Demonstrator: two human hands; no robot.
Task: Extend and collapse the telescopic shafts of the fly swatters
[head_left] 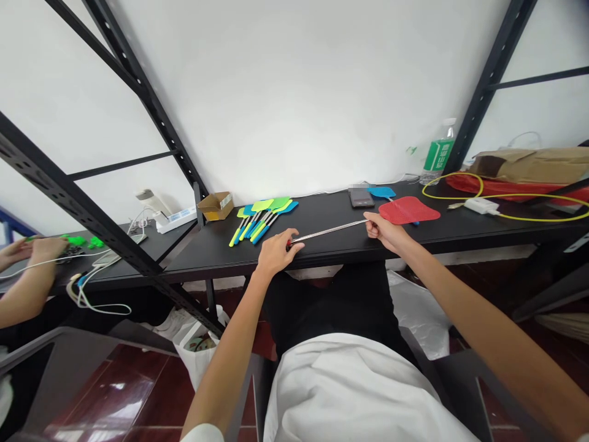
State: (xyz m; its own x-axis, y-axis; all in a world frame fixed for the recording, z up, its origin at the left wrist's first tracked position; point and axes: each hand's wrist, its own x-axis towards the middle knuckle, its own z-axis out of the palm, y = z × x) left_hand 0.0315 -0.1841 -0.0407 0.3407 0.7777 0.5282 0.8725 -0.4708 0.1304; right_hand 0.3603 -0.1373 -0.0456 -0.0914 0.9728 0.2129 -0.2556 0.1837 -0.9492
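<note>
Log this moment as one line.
left hand: metal shaft end | right hand: shaft below red swatter head | nearby: green-blue fly swatters

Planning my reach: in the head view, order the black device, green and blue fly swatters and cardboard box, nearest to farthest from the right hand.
From the right hand:
1. Black device, ahead by the wall.
2. Fly swatters, left along the bench.
3. Cardboard box, farther left.

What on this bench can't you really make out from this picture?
In the head view:
- The end of the metal rod inside the left hand: hidden by the fingers.
- Whether the rod joins the red fly swatter head: hidden by the right hand.
- Label on the cardboard box: too small.
- The co-worker's arm: cut off by the left edge.
</note>
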